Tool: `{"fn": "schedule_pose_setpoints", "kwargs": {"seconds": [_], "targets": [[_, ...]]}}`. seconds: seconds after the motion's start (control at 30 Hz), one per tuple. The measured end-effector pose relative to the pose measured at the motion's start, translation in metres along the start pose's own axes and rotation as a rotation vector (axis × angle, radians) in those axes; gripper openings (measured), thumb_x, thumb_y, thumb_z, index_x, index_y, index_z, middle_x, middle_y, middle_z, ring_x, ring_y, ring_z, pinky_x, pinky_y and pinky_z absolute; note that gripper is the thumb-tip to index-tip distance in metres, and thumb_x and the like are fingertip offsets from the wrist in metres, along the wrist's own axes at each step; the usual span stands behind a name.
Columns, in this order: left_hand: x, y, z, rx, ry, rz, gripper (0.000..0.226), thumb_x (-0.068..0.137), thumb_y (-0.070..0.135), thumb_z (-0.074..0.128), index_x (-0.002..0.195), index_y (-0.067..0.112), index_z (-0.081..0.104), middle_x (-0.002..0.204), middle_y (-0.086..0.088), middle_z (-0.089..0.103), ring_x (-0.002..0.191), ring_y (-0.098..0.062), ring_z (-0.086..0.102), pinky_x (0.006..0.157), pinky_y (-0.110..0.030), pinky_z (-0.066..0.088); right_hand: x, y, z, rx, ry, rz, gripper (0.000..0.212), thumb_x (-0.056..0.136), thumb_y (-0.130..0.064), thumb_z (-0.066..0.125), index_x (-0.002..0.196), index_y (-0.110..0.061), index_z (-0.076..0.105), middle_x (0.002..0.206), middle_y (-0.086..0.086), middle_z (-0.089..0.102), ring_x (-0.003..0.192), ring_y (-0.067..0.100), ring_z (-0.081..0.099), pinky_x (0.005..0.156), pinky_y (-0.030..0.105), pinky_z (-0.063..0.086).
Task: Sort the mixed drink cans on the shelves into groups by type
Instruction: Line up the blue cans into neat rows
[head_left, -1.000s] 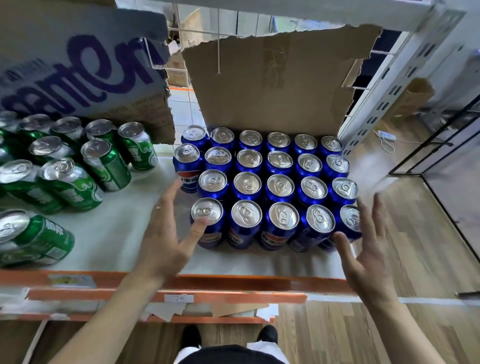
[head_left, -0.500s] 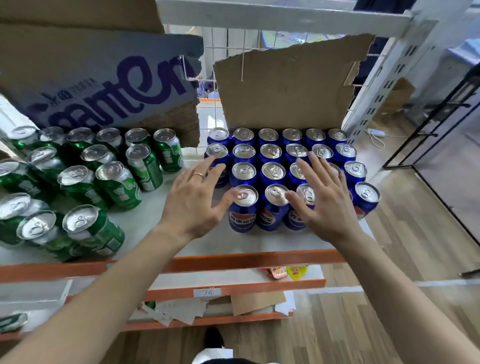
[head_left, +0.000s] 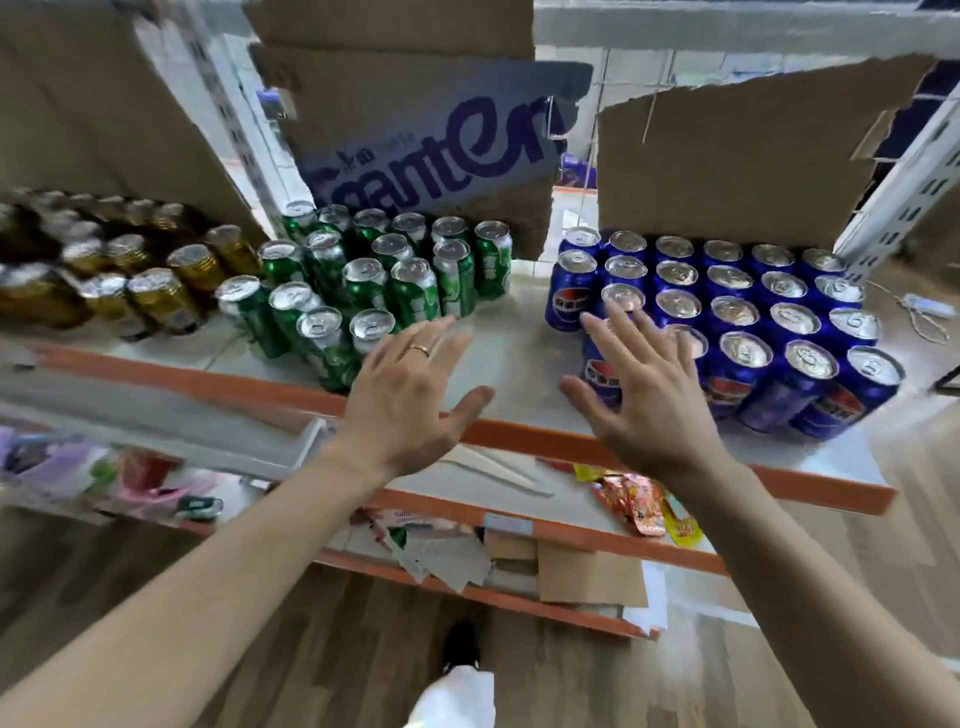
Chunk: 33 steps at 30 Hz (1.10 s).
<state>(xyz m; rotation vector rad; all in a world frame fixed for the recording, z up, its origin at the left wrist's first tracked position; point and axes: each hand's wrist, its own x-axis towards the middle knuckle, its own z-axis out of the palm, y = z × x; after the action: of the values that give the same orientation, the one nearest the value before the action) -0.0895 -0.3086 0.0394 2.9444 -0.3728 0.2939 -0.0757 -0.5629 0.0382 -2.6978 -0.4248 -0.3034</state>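
From your head camera: your right hand (head_left: 641, 395), fingers spread and empty, hovers at the blue cans (head_left: 737, 312) block's front-left corner; your left hand (head_left: 410, 395), equally released, sits nearer the upright green cans (head_left: 384, 275) on the shelf (head_left: 519, 338).

Hidden, cropped and blurred parts around the two spread hands

The right hand (head_left: 641, 395) covers the front-left blue cans (head_left: 748, 312), so contact between its fingers (head_left: 605, 332) and the lids cannot be told. Far left of the left hand's (head_left: 402, 405) fingers (head_left: 441, 332), the gold cans (head_left: 156, 291) smear into blur and run off the picture's edge, labels unreadable. Behind the green cans (head_left: 395, 270) beyond those fingers, the cardboard's (head_left: 415, 130) purple lettering starts out of sight. Below both hands, the lower shelf's (head_left: 519, 525) wrappers and papers are too blurred to name; the forearms leave the bottom edge.
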Motion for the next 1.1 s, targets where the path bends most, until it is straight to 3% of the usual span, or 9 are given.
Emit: {"fn": "schedule_pose_setpoints", "kwargs": {"seconds": [0.17, 0.4, 0.57, 0.9, 1.1], "targets": [[-0.036, -0.041, -0.010, 0.033, 0.039, -0.057, 0.067, 0.095, 0.065, 0.029, 0.144, 0.023, 0.043, 0.153, -0.003, 0.043, 0.140, -0.025, 0.038, 0.114, -0.046, 0.032, 0.000, -0.047, 0.019, 0.061, -0.059, -0.041, 0.079, 0.085, -0.074, 0.028, 0.154, -0.035, 0.024, 0.165, -0.009, 0.013, 0.153, 0.016, 0.005, 0.122, 0.051, -0.002], [-0.041, -0.117, -0.016, -0.011, 0.058, -0.065, 0.072, 0.095, 0.068, 0.022, 0.143, 0.021, 0.046, 0.152, -0.003, 0.043, 0.142, -0.023, 0.037, 0.113, -0.049, 0.034, 0.031, -0.110, 0.058, 0.034, -0.120, -0.070, 0.075, 0.089, -0.070, 0.030, 0.155, -0.036, 0.021, 0.165, -0.011, 0.010, 0.153, 0.014, 0.003, 0.122, 0.051, -0.005], [-0.030, -0.184, -0.019, -0.036, 0.078, -0.040, 0.066, 0.096, 0.062, 0.029, 0.144, 0.021, 0.046, 0.154, -0.001, 0.041, 0.144, -0.020, 0.033, 0.116, -0.047, 0.030, 0.064, -0.162, 0.088, 0.070, -0.085, -0.041, 0.076, 0.086, -0.070, 0.025, 0.153, -0.034, 0.030, 0.163, -0.012, 0.019, 0.151, 0.011, 0.013, 0.121, 0.055, -0.002], [0.012, -0.291, -0.015, -0.165, 0.114, 0.055, 0.063, 0.096, 0.056, 0.037, 0.142, 0.014, 0.046, 0.155, -0.006, 0.038, 0.143, -0.025, 0.034, 0.113, -0.046, 0.038, 0.144, -0.231, 0.134, 0.019, -0.028, 0.028, 0.065, 0.090, -0.055, 0.044, 0.148, -0.026, 0.043, 0.157, -0.007, 0.036, 0.145, 0.017, 0.032, 0.119, 0.054, 0.013], [0.051, -0.319, -0.009, -0.116, 0.107, 0.065, 0.057, 0.095, 0.055, 0.040, 0.134, 0.016, 0.054, 0.154, -0.004, 0.039, 0.139, -0.026, 0.039, 0.103, -0.051, 0.043, 0.183, -0.236, 0.144, -0.016, -0.058, 0.038, 0.059, 0.090, -0.051, 0.048, 0.144, -0.029, 0.047, 0.156, -0.009, 0.037, 0.145, 0.012, 0.029, 0.119, 0.054, 0.008]]}}
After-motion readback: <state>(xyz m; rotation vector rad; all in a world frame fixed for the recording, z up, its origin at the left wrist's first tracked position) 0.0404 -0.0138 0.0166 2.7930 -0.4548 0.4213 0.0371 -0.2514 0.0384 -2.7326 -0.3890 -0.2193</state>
